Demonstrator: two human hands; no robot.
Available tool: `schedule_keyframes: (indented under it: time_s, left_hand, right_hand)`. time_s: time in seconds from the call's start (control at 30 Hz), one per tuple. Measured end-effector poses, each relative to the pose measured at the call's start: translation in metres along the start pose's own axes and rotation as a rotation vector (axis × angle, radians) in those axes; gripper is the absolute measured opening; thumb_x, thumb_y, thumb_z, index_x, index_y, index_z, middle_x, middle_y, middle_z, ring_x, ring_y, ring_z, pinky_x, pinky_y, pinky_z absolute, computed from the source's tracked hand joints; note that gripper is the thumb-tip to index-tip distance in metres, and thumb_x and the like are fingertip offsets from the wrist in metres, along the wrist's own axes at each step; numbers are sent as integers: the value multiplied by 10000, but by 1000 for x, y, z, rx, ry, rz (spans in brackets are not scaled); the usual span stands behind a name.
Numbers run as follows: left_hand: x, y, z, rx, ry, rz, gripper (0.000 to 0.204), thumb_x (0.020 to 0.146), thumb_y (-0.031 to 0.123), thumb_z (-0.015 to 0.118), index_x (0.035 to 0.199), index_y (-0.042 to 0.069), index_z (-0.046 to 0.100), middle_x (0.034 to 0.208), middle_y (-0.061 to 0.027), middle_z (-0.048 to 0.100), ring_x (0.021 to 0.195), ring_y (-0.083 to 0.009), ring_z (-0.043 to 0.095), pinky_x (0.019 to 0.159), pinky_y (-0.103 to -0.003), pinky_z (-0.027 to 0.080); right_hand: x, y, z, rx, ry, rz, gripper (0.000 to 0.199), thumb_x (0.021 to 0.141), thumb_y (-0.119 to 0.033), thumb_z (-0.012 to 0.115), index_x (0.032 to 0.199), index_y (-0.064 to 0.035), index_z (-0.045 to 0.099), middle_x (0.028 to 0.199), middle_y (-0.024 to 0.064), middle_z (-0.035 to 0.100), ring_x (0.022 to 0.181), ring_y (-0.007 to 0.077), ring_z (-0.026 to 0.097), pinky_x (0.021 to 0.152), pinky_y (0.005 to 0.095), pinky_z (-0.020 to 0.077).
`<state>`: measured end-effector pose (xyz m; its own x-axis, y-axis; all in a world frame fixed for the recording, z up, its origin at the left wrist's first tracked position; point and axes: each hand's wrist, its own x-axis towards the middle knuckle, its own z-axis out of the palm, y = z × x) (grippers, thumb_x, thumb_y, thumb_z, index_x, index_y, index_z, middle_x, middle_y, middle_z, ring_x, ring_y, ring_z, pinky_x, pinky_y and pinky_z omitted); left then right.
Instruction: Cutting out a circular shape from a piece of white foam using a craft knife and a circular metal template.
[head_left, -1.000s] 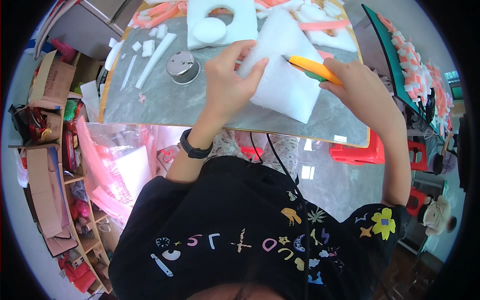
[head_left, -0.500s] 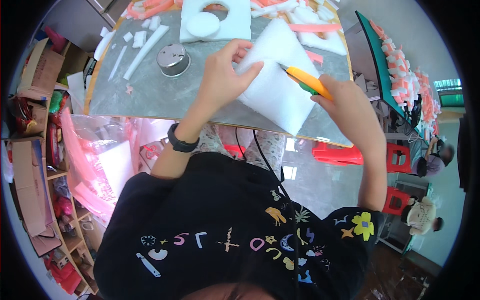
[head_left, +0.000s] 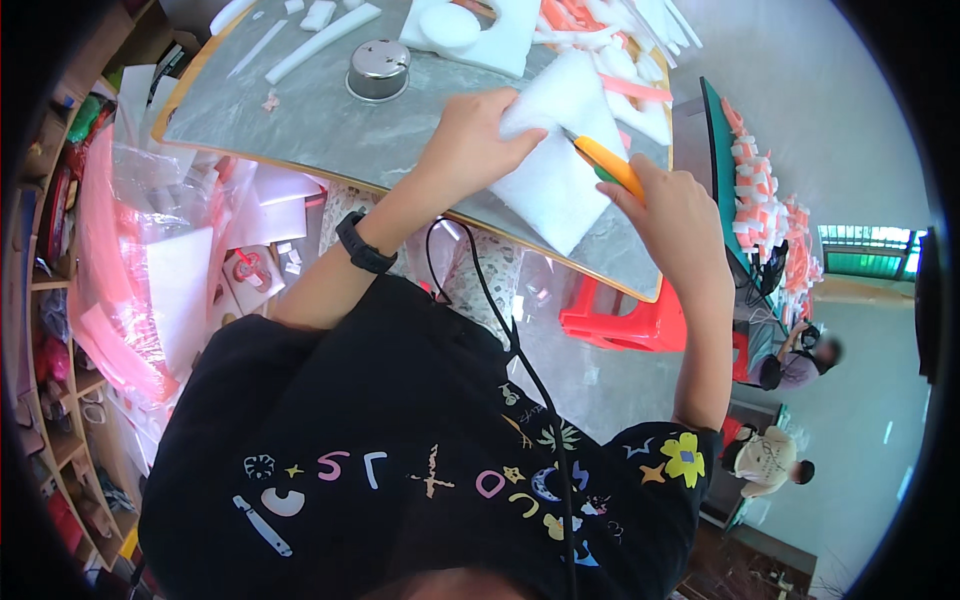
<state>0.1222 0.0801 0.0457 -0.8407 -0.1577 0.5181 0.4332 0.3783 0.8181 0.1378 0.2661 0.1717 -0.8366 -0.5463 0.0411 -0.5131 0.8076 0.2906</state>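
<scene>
A white foam piece (head_left: 555, 205) lies slanted at the table's near edge. My left hand (head_left: 478, 140) grips its left side, thumb on top; the fingertips are partly hidden. My right hand (head_left: 672, 210) is closed around a yellow utility knife (head_left: 610, 167) with a green part beneath. The knife's blade points at the upper middle of the foam, close to my left thumb; how deep it sits cannot be made out. Left of my left hand stands a round metal tin (head_left: 380, 68). Beyond the foam is a white foam slab (head_left: 508, 52) with a round hole and a foam disc (head_left: 449, 27) on it.
Pink and white foam scraps (head_left: 615, 50) pile up at the table's far right. Foam strips (head_left: 325, 42) lie at its far left. A red stool (head_left: 625, 315) stands under the near right edge. A black cable (head_left: 515, 340) hangs before me. Two people are at the right.
My view has turned, so the table and its things sit tilted and higher in the picture. Both hands keep hold of the foam and the knife, with the blade still at the foam.
</scene>
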Motion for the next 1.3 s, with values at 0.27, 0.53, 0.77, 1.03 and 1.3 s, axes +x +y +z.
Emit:
schedule_keyframes:
  time_s: [0.27, 0.53, 0.77, 1.03, 1.3]
  left_hand:
    - [4, -14, 3, 39, -9, -43, 336, 752, 258, 719, 834, -44, 593, 728, -222, 607, 654, -310, 629, 572, -357, 461]
    - [7, -11, 13, -54, -5, -102, 318, 718, 240, 725, 804, -40, 602, 750, -228, 617, 693, -372, 617, 602, -387, 477]
    - [6, -12, 40, -150, 37, 55, 292, 723, 200, 745, 880, -18, 631, 774, -177, 650, 646, -291, 644, 585, -341, 490]
    - [11, -19, 29, -125, -72, -143, 195, 799, 120, 697, 891, -37, 627, 746, -80, 657, 646, -98, 580, 581, -268, 463]
    - [17, -15, 34, 78, -4, 68, 217, 768, 126, 714, 875, -36, 616, 721, -155, 621, 610, -189, 596, 591, -304, 460]
  right_hand:
    - [-3, -5, 1, -37, 40, 120, 412, 808, -430, 641, 750, -29, 561, 588, 170, 555, 567, 349, 574, 492, 411, 434]
    - [-1, 7, 5, 82, -21, 203, 433, 805, -426, 648, 742, -6, 566, 585, 177, 551, 574, 352, 570, 508, 414, 424]
    - [-7, 17, 17, 145, 43, 181, 380, 807, -404, 643, 757, -31, 595, 627, 191, 574, 619, 367, 587, 537, 445, 435]
    - [1, 10, 29, 287, 11, 227, 378, 829, -373, 620, 757, -2, 614, 622, 136, 595, 613, 306, 612, 557, 394, 486]
    - [-8, -1, 28, 329, 29, 358, 366, 832, -365, 629, 717, -24, 561, 551, 126, 560, 507, 286, 583, 475, 373, 458]
